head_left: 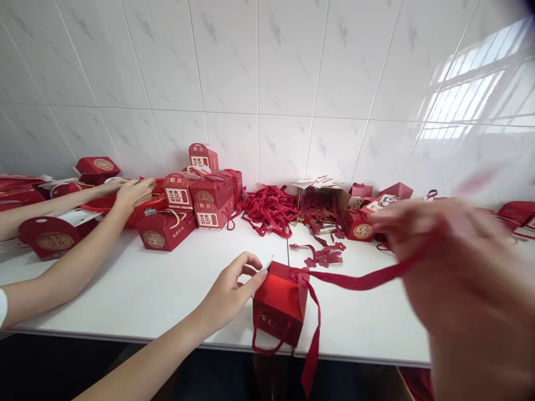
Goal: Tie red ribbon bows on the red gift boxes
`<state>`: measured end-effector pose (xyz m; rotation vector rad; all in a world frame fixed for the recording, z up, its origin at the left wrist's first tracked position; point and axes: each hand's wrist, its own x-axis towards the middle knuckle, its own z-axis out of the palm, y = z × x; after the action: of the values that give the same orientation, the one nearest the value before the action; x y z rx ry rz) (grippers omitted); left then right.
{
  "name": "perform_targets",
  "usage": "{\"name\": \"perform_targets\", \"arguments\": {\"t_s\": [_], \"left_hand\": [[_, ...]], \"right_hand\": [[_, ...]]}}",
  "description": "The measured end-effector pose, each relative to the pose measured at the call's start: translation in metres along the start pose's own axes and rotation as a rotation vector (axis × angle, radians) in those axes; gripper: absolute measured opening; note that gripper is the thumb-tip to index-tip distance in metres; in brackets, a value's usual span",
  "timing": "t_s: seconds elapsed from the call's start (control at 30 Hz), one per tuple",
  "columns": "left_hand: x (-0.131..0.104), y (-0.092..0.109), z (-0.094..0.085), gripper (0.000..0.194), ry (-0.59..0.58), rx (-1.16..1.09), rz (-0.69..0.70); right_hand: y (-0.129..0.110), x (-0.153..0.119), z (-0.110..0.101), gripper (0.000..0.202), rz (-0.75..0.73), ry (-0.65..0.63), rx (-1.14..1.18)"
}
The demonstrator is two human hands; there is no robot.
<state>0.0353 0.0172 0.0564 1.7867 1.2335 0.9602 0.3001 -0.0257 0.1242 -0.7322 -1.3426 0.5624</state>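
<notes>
A small red gift box (279,303) stands near the table's front edge, with a twisted red cord handle on its near side. My left hand (234,287) grips the box's upper left edge, thumb on top and fingers curled behind. From the box's right flap runs a red satin ribbon (363,281), one tail hanging over the front of the table. The other tail stretches up to my right hand (455,262), which is raised at the right, close to the camera and smeared by motion. It holds that ribbon end, though its fingertips are not sharp.
Behind the box lie a heap of red ribbons (271,209), a carton (343,197) of dark red cut-outs and loose flower-shaped pieces (324,255). Finished-looking red boxes (213,189) are stacked left of them. Another person's hands (136,192) reach into a red basket (144,217).
</notes>
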Motion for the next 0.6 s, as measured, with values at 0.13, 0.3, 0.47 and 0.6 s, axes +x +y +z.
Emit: {"name": "perform_targets", "arguments": {"t_s": [0.13, 0.3, 0.47, 0.6], "left_hand": [[-0.003, 0.003, 0.003, 0.025, -0.006, -0.171, -0.067], [-0.005, 0.0, 0.005, 0.025, 0.021, -0.236, -0.086], [-0.007, -0.004, 0.006, 0.025, 0.027, -0.282, -0.101], [-0.01, -0.005, 0.007, 0.025, 0.002, -0.307, -0.101]], "right_hand": [[0.033, -0.008, 0.055, 0.024, 0.368, -0.396, -0.095], [0.068, -0.016, 0.077, 0.024, 0.46, -0.602, -0.285], [0.074, -0.018, 0.079, 0.028, 0.445, -0.683, -0.404], [0.075, -0.016, 0.08, 0.029, 0.462, -0.681, -0.377]]}}
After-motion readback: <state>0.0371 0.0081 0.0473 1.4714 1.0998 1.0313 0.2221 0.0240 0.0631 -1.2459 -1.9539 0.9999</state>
